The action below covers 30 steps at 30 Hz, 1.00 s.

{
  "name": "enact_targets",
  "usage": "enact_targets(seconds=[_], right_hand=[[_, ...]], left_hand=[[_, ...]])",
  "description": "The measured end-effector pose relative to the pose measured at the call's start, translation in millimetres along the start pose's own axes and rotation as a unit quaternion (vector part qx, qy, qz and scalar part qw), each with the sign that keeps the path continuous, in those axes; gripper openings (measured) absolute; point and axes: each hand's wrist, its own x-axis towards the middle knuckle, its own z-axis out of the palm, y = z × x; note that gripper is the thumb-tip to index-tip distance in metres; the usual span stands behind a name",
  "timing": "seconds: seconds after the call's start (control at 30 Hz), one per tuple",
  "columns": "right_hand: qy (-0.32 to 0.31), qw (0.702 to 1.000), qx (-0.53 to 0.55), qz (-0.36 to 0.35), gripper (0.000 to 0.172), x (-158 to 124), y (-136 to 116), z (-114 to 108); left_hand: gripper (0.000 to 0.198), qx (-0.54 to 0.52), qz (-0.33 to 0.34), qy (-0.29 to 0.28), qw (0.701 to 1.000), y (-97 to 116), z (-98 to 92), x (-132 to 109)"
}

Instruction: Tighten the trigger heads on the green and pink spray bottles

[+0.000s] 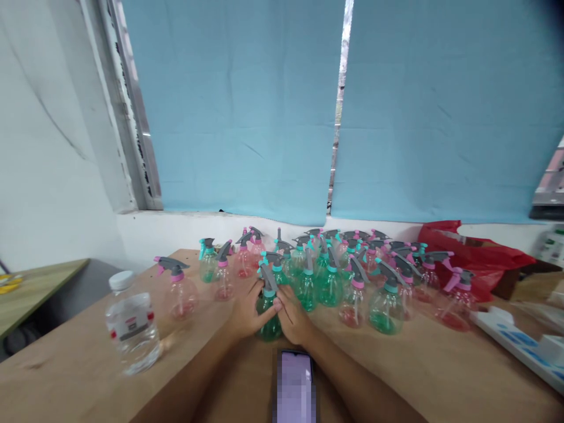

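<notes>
Both of my hands wrap a small green spray bottle (269,317) with a grey trigger head, standing on the wooden table (79,358). My left hand (249,313) grips its left side, fingers curled round the body. My right hand (294,317) presses against its right side, thumb near the neck. A phone (294,388) lies flat on the table between my forearms.
Several pink and green spray bottles (352,276) crowd the table behind my hands. A lone pink one (178,291) and a clear water bottle (131,329) with a white cap stand at left. A red bag (476,255) and a white power strip (520,343) lie at right.
</notes>
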Motion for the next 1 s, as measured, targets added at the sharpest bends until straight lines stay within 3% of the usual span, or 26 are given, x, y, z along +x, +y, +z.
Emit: enact_targets(seconds=[0.13,0.3,0.43,0.7,0.9,1.0], right_hand=[[0.014,0.999,-0.032,0.013,0.04,-0.9,-0.5,0.0],[0.049,0.992,-0.103,0.048,0.046,-5.8,7.7,7.7],[0.035,0.991,-0.118,0.057,0.049,-6.9,11.0,13.0],[0.038,0.987,-0.136,0.082,0.053,-8.2,15.9,17.1],[0.021,0.987,-0.129,0.093,0.046,-7.5,14.7,17.7],[0.019,0.988,-0.12,0.097,0.047,-6.9,14.8,17.7]], left_hand=[[0.028,0.033,-0.017,0.034,0.999,-6.7,-5.1,3.5],[0.024,0.105,-0.069,0.074,0.989,-27.1,-17.3,9.5],[0.022,0.125,-0.096,0.109,0.981,-46.8,-21.0,13.9],[0.039,0.139,-0.129,0.182,0.965,-73.4,-11.5,12.6],[0.047,0.193,-0.12,0.239,0.944,-77.8,-4.3,10.4],[0.039,0.205,-0.1,0.205,0.952,-68.6,-8.8,7.2]])
